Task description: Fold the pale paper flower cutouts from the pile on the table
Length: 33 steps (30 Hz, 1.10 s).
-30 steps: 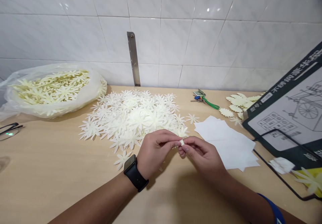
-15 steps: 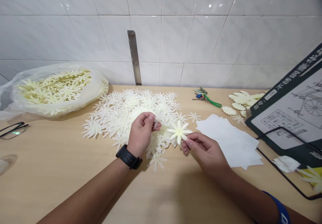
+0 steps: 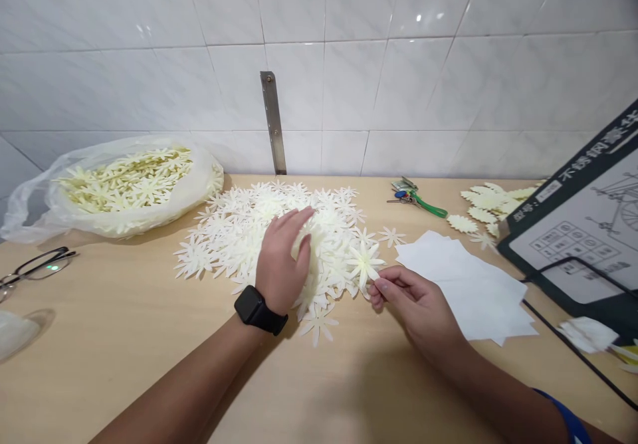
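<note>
On the pale wood tabletop [image 3: 149, 344], mid-feed, I've got a big loose pile of cream flower cutouts [image 3: 234, 238]. My right hand [image 3: 413, 298] pinches one cream flower [image 3: 365, 261] by a lower petal, thumb against fingers; that flower sits over the pile's right edge, petals spread. Can't tell from this angle whether it touches the ones under it. My left hand [image 3: 282, 261] is released: fingers stretched out, thumb apart, over the front-middle of the pile. Contact with the pile there, unclear to me. Left wrist has a black watch [image 3: 260, 310]; right forearm a blue band [image 3: 565, 417], cut off at frame bottom. One loose flower [image 3: 318, 324] lies at the pile's front edge, between the hands. Right of the pile: overlapping white sheets [image 3: 443, 278], jagged edges, partly hidden by the right hand. Beyond them, keys with a green strap [image 3: 428, 206], then some scalloped cream pieces [image 3: 481, 198]. Far right, a dark printed panel [image 3: 568, 271], tilted. Left side: translucent plastic bag [image 3: 199, 188] holding yellowish petalled cutouts [image 3: 129, 181]; glasses [image 3: 47, 266] nearer me. Metal bracket [image 3: 274, 125] upright against the tiled wall [image 3: 349, 85] at back.
</note>
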### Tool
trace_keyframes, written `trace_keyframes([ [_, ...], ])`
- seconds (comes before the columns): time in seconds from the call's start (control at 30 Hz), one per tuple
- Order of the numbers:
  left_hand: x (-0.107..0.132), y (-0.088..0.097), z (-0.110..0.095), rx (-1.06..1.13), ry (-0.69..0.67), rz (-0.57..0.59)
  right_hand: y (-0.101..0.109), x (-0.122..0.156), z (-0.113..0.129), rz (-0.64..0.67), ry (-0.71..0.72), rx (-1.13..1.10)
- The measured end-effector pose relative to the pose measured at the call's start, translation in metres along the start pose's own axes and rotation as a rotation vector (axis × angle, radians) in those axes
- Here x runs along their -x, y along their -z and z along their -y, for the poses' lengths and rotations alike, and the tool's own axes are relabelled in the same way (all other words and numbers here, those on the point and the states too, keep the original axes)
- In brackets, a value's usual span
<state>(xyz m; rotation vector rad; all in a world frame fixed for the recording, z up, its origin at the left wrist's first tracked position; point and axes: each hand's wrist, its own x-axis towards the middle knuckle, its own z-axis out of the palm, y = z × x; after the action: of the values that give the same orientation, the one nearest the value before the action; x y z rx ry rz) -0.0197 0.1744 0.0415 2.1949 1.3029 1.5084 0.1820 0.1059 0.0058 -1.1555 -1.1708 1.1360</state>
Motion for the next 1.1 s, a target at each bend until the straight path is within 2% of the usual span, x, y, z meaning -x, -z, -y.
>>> trace_keyframes([
  [0.07, 0.006, -0.001, -0.009, 0.003, -0.139, 0.118, -0.001, 0.000, 0.000, 0.001, 0.001, 0.002],
  [0.13, 0.013, -0.005, -0.022, 0.125, -0.138, 0.259, -0.001, 0.001, 0.001, 0.011, 0.013, 0.021],
  [0.17, 0.017, -0.007, -0.028, 0.215, -0.072, 0.329, -0.001, 0.001, 0.001, 0.021, 0.021, 0.034],
  [0.23, 0.024, -0.012, -0.038, 0.381, 0.175, 0.420, -0.001, 0.003, 0.003, 0.042, 0.039, 0.060],
  [0.3, 0.026, -0.016, -0.044, 0.522, 0.446, 0.453, -0.002, 0.004, 0.005, 0.060, 0.048, 0.079],
  [0.37, 0.024, -0.017, -0.045, 0.652, 0.628, 0.478, -0.002, 0.005, 0.007, 0.074, 0.047, 0.095],
  [0.5, 0.017, -0.015, -0.042, 0.830, 0.756, 0.535, -0.003, 0.006, 0.011, 0.095, 0.044, 0.105],
  [0.67, 0.014, -0.012, -0.041, 0.886, 0.781, 0.563, -0.003, 0.006, 0.010, 0.114, 0.035, 0.096],
  [0.77, 0.013, -0.014, -0.037, 0.845, 0.764, 0.453, -0.002, 0.007, 0.005, 0.095, 0.026, 0.080],
  [0.97, 0.000, -0.010, -0.008, 0.715, 0.717, 0.047, 0.001, 0.004, -0.002, 0.022, 0.028, 0.038],
  [1.03, -0.006, -0.002, 0.003, 0.555, 0.612, -0.090, 0.002, 0.003, -0.002, 0.000, 0.021, 0.033],
  [1.1, -0.010, 0.005, 0.009, 0.322, 0.407, -0.172, 0.001, 0.003, -0.002, -0.023, 0.015, 0.037],
])
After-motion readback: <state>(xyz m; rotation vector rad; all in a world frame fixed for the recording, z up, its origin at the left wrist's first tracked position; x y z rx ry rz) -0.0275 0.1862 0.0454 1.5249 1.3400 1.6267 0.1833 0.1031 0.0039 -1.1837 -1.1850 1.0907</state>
